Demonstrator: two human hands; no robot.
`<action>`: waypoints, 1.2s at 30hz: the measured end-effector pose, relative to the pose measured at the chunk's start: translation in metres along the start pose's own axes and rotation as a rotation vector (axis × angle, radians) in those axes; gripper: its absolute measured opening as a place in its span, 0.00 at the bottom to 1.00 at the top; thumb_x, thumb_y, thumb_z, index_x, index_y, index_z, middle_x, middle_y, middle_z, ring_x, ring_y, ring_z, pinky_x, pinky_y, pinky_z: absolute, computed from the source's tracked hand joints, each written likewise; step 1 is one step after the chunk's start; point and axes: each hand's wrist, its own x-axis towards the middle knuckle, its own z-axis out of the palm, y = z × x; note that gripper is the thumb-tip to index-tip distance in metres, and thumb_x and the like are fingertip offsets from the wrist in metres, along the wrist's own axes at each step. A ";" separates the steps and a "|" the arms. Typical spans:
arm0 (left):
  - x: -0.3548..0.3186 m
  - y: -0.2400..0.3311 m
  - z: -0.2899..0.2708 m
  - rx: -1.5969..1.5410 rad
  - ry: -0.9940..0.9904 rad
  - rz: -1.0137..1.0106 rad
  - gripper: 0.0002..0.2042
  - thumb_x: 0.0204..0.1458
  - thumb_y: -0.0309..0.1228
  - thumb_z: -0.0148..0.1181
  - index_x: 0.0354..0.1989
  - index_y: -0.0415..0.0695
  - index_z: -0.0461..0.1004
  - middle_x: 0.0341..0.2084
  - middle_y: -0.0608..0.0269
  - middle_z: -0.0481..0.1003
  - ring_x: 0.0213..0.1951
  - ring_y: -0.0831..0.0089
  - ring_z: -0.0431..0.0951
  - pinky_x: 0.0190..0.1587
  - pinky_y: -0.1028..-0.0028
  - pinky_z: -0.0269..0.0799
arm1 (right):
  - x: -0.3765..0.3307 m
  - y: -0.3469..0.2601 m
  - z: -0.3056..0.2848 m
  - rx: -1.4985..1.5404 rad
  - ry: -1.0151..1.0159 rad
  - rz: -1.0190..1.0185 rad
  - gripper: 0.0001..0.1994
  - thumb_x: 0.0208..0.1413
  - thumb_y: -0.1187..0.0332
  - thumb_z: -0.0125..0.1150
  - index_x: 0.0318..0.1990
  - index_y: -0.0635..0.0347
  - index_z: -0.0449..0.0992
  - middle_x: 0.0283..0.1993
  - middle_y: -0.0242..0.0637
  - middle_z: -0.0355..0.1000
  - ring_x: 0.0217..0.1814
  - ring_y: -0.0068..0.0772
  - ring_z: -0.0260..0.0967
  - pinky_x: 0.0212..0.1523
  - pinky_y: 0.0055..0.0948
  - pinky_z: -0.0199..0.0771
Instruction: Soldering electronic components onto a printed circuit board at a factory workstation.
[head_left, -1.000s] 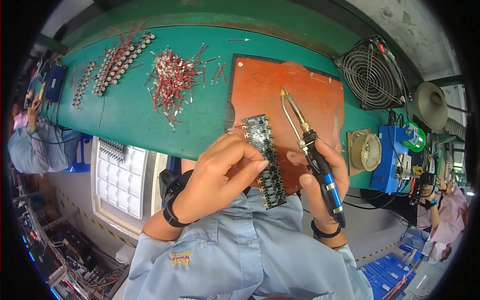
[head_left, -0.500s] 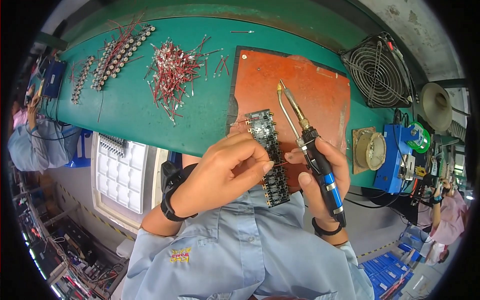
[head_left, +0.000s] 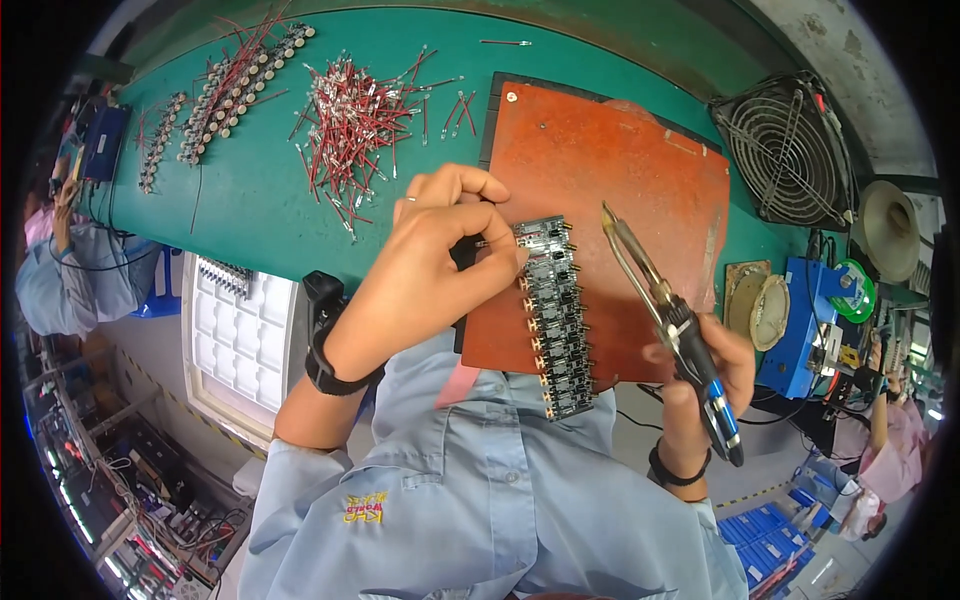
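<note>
The grip of the right hand [head_left: 688, 425] is closed around the handle of a soldering iron [head_left: 712, 385], its tip pointing toward the bench's far edge and apart from the board, likely so the hot end stays away from skin and sleeve. The left hand [head_left: 425, 265] brings thumb and forefinger together at the left side of the board's far end; whether they clamp the board, a lead or nothing, I cannot tell.

The circuit board strip [head_left: 553, 315] slants across the orange mat [head_left: 640, 150], its lower end reaching past the mat's near edge toward the shirt, perhaps to keep every section within reach.

On the green bench [head_left: 255, 215], loose red leads [head_left: 350, 130] lie heaped left of the mat, probably to suit the left hand. Strips with round parts [head_left: 245, 95] sit toward the far left corner; a fan [head_left: 785, 150] stands at the far right, possibly for fumes.
</note>
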 end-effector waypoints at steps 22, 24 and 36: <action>0.008 0.002 -0.005 0.097 -0.119 -0.025 0.04 0.40 0.25 0.62 0.22 0.40 0.73 0.41 0.59 0.68 0.45 0.65 0.67 0.54 0.69 0.56 | 0.013 -0.010 -0.003 -0.513 -0.258 -0.137 0.23 0.35 0.71 0.76 0.40 0.68 0.73 0.38 0.50 0.74 0.41 0.46 0.73 0.42 0.38 0.74; 0.007 0.002 -0.004 0.096 -0.117 -0.025 0.04 0.40 0.25 0.62 0.22 0.40 0.73 0.41 0.59 0.68 0.44 0.65 0.67 0.54 0.69 0.56 | 0.013 -0.010 -0.002 -0.522 -0.263 -0.141 0.23 0.35 0.71 0.76 0.40 0.68 0.73 0.38 0.50 0.74 0.41 0.46 0.73 0.42 0.38 0.74; 0.007 0.004 -0.002 0.109 -0.093 -0.022 0.03 0.39 0.23 0.61 0.21 0.40 0.72 0.41 0.58 0.68 0.43 0.64 0.67 0.51 0.69 0.59 | 0.017 -0.022 0.003 -0.597 -0.339 -0.129 0.23 0.37 0.70 0.75 0.42 0.68 0.72 0.40 0.49 0.73 0.40 0.47 0.72 0.42 0.38 0.73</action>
